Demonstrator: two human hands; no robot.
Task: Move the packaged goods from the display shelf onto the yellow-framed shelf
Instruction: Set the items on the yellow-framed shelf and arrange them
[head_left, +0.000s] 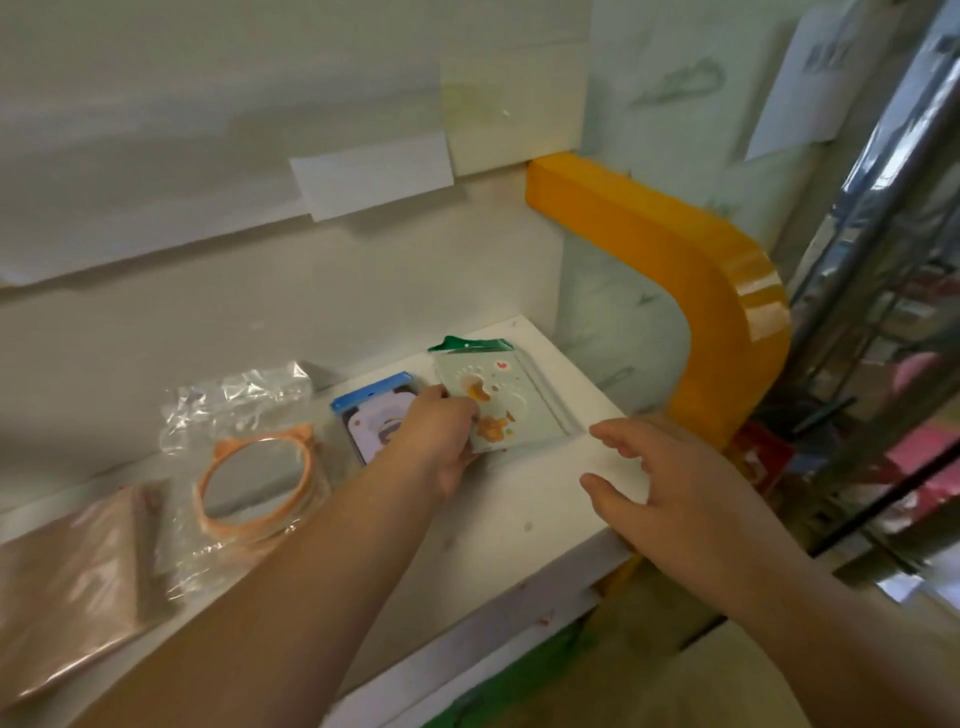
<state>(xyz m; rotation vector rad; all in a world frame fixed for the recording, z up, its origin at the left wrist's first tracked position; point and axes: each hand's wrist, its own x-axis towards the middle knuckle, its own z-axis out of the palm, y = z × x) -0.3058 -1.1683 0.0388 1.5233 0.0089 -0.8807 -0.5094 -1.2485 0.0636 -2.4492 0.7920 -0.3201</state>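
Pale-green packet (498, 405): your left hand (441, 441) pinches its near corner, setting it down flat.
Right hand (670, 483): spread, empty, hovering beside it.

**A small shop's display corner**

This looks like a shop: beside the left hand (447, 431) lie packaged goods, a cellophane-bagged orange mirror (257, 480) and carded packs (498, 402), on a white shelf (524, 519). Beyond the right hand (670, 478) curves a yellow frame (727, 312), with a metal rack (883, 208) further right.
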